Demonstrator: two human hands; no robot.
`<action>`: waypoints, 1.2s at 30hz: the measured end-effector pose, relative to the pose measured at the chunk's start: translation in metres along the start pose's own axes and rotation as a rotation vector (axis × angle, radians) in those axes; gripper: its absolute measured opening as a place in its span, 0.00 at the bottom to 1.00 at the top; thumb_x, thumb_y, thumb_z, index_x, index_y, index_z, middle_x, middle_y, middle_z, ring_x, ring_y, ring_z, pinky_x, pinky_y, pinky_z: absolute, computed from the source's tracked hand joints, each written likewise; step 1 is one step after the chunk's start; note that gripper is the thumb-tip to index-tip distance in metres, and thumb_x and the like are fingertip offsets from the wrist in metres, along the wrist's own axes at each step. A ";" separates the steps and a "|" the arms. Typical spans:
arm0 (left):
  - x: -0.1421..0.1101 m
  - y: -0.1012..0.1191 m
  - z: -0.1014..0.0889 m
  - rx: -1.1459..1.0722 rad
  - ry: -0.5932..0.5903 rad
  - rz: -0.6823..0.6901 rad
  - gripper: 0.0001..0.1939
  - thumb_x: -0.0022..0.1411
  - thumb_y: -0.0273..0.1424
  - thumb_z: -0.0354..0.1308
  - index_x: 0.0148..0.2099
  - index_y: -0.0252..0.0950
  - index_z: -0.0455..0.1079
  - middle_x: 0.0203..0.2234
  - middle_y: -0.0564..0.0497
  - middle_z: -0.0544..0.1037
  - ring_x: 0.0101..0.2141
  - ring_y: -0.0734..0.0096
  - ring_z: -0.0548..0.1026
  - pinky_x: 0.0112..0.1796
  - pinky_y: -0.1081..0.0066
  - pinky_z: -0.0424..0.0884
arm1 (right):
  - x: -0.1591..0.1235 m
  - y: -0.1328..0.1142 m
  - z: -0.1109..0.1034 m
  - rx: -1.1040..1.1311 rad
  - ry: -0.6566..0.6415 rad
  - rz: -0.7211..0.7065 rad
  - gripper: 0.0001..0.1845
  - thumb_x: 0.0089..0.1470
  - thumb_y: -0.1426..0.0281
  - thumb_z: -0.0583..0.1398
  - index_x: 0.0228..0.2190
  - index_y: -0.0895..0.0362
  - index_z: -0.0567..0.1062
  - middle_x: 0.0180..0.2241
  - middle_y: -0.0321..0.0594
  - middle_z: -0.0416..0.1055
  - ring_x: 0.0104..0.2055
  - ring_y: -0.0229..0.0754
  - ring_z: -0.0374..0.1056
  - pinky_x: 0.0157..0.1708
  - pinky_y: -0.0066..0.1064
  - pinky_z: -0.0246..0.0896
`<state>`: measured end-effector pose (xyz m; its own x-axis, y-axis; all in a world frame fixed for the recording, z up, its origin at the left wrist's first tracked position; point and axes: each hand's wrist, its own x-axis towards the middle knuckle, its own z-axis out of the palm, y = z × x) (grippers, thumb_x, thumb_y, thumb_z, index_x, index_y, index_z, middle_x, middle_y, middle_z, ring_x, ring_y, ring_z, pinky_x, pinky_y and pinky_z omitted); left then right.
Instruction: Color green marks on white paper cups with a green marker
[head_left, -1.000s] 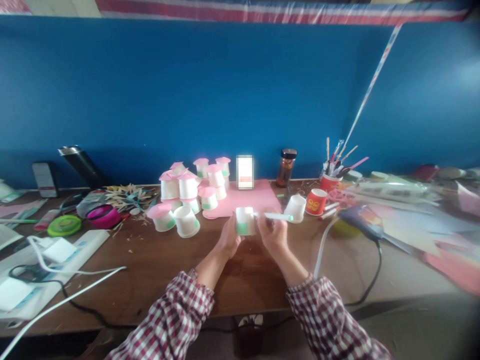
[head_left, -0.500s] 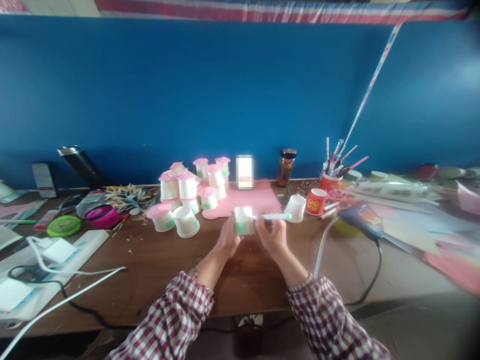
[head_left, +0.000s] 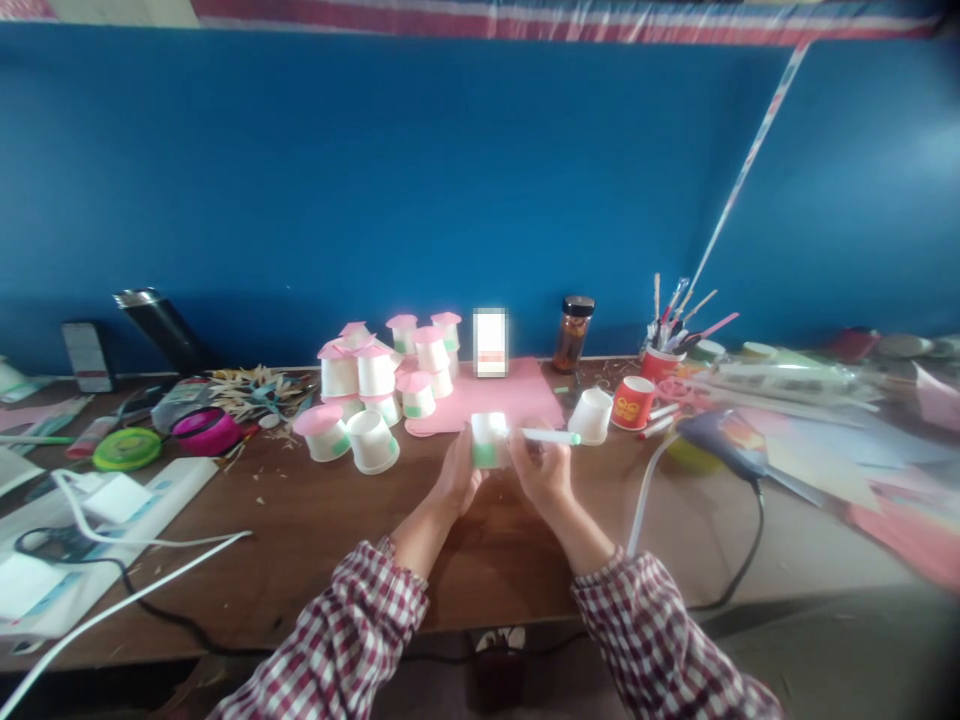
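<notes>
My left hand (head_left: 454, 470) is closed around the side of a white paper cup (head_left: 490, 440) with a light green patch low on its wall. A white marker (head_left: 551, 436) with a green end is pinched in my right hand (head_left: 541, 468), its writing end close to the cup's right side. Whether the tip touches the cup I cannot tell. To the left stand several white paper cups with pink paper tops (head_left: 321, 430), some stacked. One upright cup (head_left: 373, 442) among them lacks a top. Another white cup (head_left: 590, 416) stands to the right of my hands.
Behind my hands lies a pink sheet (head_left: 517, 385). A red paper cup (head_left: 632, 402), a dark-lidded bottle (head_left: 574, 335) and a glue gun (head_left: 720, 440) are to the right. At left are a power strip (head_left: 176, 490), a green tape roll (head_left: 127, 449) and wooden sticks (head_left: 259, 393).
The marker has shifted very slightly in my right hand's grip, and its green end sits a touch lower. Both hands and the cup stay nearly where they were.
</notes>
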<state>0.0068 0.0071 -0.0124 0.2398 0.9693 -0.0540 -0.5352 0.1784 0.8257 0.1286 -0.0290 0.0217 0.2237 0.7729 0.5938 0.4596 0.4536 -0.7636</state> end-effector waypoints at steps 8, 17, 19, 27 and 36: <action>0.000 0.000 0.000 0.002 0.003 -0.006 0.27 0.56 0.52 0.53 0.46 0.34 0.70 0.37 0.45 0.77 0.41 0.59 0.73 0.41 0.63 0.67 | 0.000 -0.002 -0.001 0.009 -0.021 0.011 0.10 0.54 0.66 0.55 0.26 0.59 0.71 0.20 0.34 0.67 0.19 0.32 0.61 0.19 0.23 0.58; 0.001 -0.001 -0.001 0.012 0.024 -0.015 0.27 0.57 0.51 0.51 0.49 0.37 0.69 0.41 0.43 0.76 0.44 0.58 0.72 0.42 0.62 0.67 | 0.002 0.000 -0.001 -0.013 0.009 -0.003 0.10 0.54 0.66 0.55 0.25 0.58 0.70 0.19 0.33 0.67 0.19 0.33 0.61 0.19 0.23 0.58; 0.002 -0.002 -0.001 0.009 0.029 -0.017 0.27 0.57 0.51 0.51 0.49 0.36 0.68 0.41 0.43 0.76 0.44 0.58 0.72 0.42 0.61 0.67 | 0.002 0.001 -0.002 -0.025 0.018 -0.005 0.10 0.54 0.66 0.55 0.25 0.58 0.70 0.19 0.33 0.67 0.19 0.33 0.61 0.19 0.23 0.59; 0.001 0.002 0.003 -0.016 0.067 -0.022 0.23 0.56 0.51 0.53 0.42 0.36 0.70 0.37 0.46 0.78 0.42 0.58 0.73 0.40 0.61 0.67 | 0.003 0.002 -0.002 -0.023 0.059 0.032 0.09 0.52 0.67 0.56 0.25 0.58 0.71 0.19 0.34 0.68 0.18 0.33 0.62 0.20 0.23 0.60; 0.000 0.003 0.004 -0.022 0.047 -0.037 0.26 0.55 0.51 0.54 0.46 0.36 0.70 0.38 0.44 0.78 0.44 0.57 0.73 0.43 0.59 0.66 | 0.003 0.001 -0.001 0.001 0.061 0.065 0.09 0.52 0.67 0.56 0.25 0.58 0.72 0.19 0.34 0.69 0.19 0.34 0.63 0.19 0.23 0.60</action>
<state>0.0086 0.0065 -0.0074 0.2219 0.9688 -0.1105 -0.5443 0.2171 0.8104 0.1308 -0.0269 0.0230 0.3051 0.7721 0.5575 0.4414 0.4040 -0.8012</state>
